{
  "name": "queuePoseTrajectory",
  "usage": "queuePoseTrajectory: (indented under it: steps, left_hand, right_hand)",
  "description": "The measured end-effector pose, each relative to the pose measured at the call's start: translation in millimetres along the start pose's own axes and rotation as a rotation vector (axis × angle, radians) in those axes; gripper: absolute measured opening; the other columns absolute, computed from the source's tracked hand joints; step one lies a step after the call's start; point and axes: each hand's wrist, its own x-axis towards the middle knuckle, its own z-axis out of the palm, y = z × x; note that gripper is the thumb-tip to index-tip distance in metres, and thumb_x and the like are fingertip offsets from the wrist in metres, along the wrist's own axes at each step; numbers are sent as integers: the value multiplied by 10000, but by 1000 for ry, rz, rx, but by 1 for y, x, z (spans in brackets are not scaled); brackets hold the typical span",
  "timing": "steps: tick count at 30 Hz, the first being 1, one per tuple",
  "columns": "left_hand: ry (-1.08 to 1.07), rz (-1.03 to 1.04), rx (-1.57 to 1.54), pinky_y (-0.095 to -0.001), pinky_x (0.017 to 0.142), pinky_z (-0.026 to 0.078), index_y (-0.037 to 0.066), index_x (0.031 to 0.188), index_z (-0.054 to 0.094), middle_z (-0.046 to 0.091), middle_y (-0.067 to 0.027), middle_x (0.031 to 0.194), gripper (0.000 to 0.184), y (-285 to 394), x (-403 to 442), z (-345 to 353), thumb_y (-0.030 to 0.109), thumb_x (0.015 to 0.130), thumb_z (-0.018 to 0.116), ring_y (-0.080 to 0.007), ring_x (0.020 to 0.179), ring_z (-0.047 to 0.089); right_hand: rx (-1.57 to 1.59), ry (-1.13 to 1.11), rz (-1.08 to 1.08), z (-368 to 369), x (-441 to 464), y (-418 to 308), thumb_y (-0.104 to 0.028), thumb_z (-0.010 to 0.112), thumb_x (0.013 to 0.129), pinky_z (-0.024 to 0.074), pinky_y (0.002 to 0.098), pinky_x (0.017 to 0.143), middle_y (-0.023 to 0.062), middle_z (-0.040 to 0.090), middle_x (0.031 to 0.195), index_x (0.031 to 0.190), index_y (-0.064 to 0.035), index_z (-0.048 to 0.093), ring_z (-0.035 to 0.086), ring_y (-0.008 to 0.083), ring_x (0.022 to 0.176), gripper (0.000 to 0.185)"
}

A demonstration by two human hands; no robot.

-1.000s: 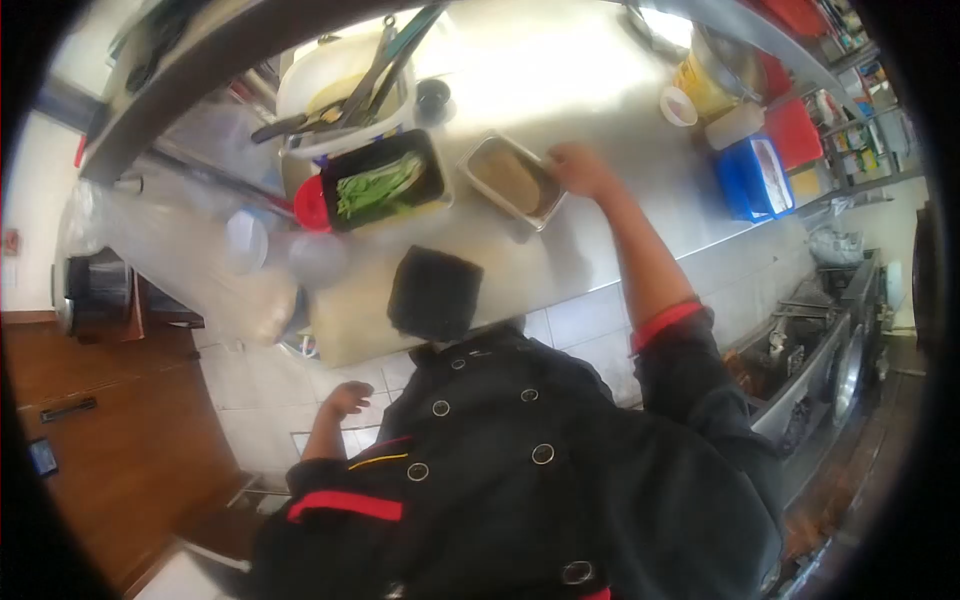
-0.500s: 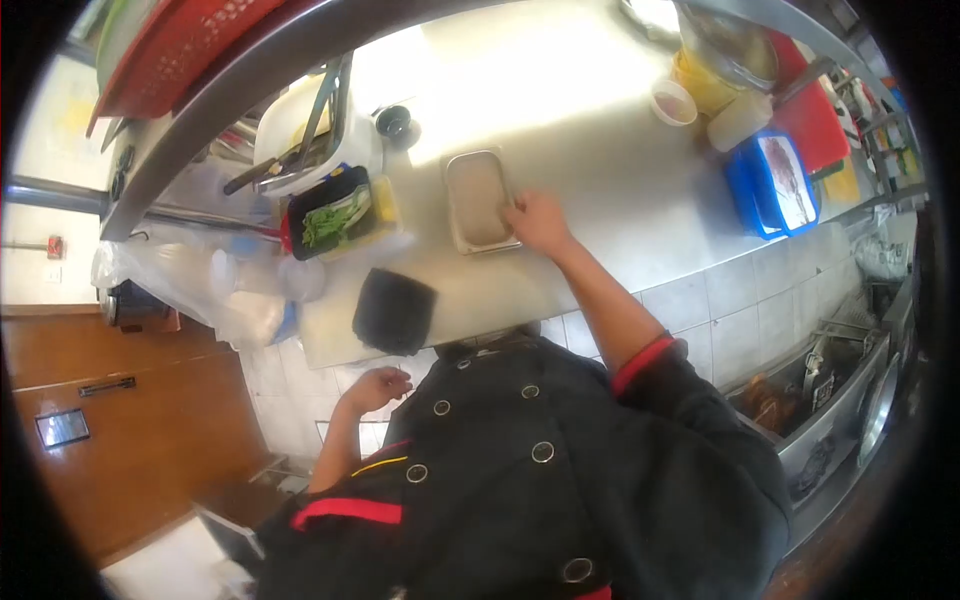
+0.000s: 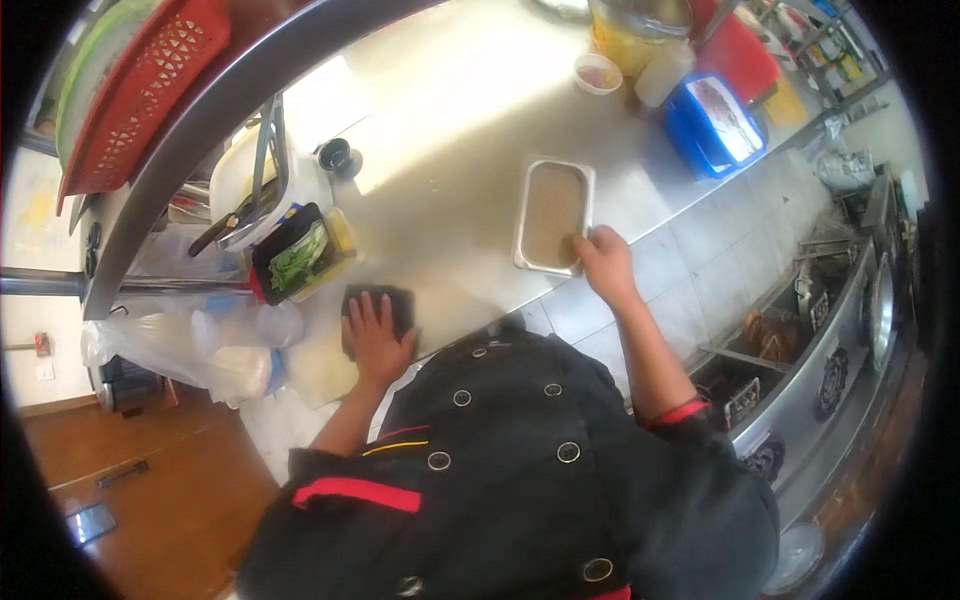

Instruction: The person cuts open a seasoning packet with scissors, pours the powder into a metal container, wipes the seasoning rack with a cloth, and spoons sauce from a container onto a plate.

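the left hand (image 3: pixel 374 338) lay palm down on a dark, squarish cloth (image 3: pixel 403 306), its fingers apart and stretched across the fabric. the cloth sat near the front edge of the steel counter (image 3: pixel 440 215), close to the person's black jacket (image 3: pixel 500 480).

the right hand (image 3: pixel 606 262) was closed on the near right corner of a metal pan (image 3: pixel 521 215) — thumb and fingers together at the rim. the pan stood on the counter near its front edge, well apart from the cloth, and held something flat and brown (image 3: pixel 553 208); whether that was food or liquid could not be told.

past the cloth, on the person's left, a black tray (image 3: pixel 272 268) carried green leaves (image 3: pixel 298 262). just beside it was a white tub (image 3: pixel 230 180) with long-handled utensils (image 3: pixel 262 165) resting in it, and a small dark cup (image 3: pixel 334 154) stood near the tub. clear plastic bags (image 3: pixel 165 345) bunched at the counter's left end, below a red basket (image 3: pixel 150 95) on the upper shelf.

on the right side, a blue container (image 3: pixel 695 128) stood near the counter's edge, with a pale bottle (image 3: pixel 664 74), a small white bowl (image 3: pixel 597 74) and a yellowish bucket (image 3: pixel 625 45) grouped just beyond — a red piece (image 3: pixel 740 60) was behind the container.
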Motion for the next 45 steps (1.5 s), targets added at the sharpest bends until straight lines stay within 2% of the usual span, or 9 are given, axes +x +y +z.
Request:
queuePoseTrajectory:
  steps: [13,17,21,26,28,31,35,38,45]
  left_hand:
    - [39,297,-27,-552,1166,113,55,1522,229,179,-197,1586,856,132,271,0,602,907,460,-424,1456,125]
    - [45,604,-19,-543,1169,117,87,1524,248,183,-149,1596,833,190,245,5,584,899,484,-398,1463,134]
    - [90,904,-173,-544,1097,249,141,1418,456,401,-104,1497,605,191,175,22,380,878,584,-342,1393,309]
    - [22,683,-236,-446,1020,381,91,1276,586,590,-113,1294,420,184,131,28,180,868,623,-290,1231,510]
    - [-160,454,-680,-413,992,435,24,1243,598,618,-179,1222,392,199,142,44,229,909,586,-331,1155,570]
    - [-235,645,-936,-392,970,455,-25,1194,609,632,-212,1170,357,292,111,-24,220,939,558,-354,1091,604]
    - [-13,1066,-946,-346,911,468,-3,1150,646,658,-168,1055,284,441,60,-101,113,895,597,-280,1013,625]
    - [77,1300,-887,-392,922,461,43,1102,670,648,-167,1058,279,531,37,-100,114,833,649,-329,1023,601]
    - [40,1530,-792,-434,849,477,53,1083,662,629,-168,986,299,591,-69,-63,68,784,669,-361,951,586]
  right_hand:
    - [195,425,291,-36,-116,28,-205,643,850,457,336,601,84,605,681,785,25,596,549,154,648,244]
    - [333,554,323,-62,-139,30,-176,664,847,444,315,582,57,601,685,755,13,581,532,124,637,226]
    - [338,644,355,-86,-167,52,-185,661,851,437,325,561,61,593,672,749,12,575,522,123,619,237]
    - [417,790,369,-131,-213,65,-211,666,835,436,354,551,90,563,633,719,15,535,513,149,594,286]
    - [205,797,355,-143,-228,101,-217,667,826,439,374,552,121,542,611,709,13,518,524,186,574,298]
    - [231,808,311,-159,-250,145,-213,664,821,439,387,551,146,551,614,701,6,519,537,224,561,289]
    - [210,794,313,-191,-278,155,-209,659,825,436,390,552,148,560,620,696,7,514,544,242,565,291]
    - [228,796,371,-216,-298,162,-203,661,809,436,400,564,161,563,631,697,8,516,551,261,580,279]
    - [174,1090,530,-257,-333,226,-250,645,779,445,465,606,232,581,680,717,24,539,572,399,640,300]
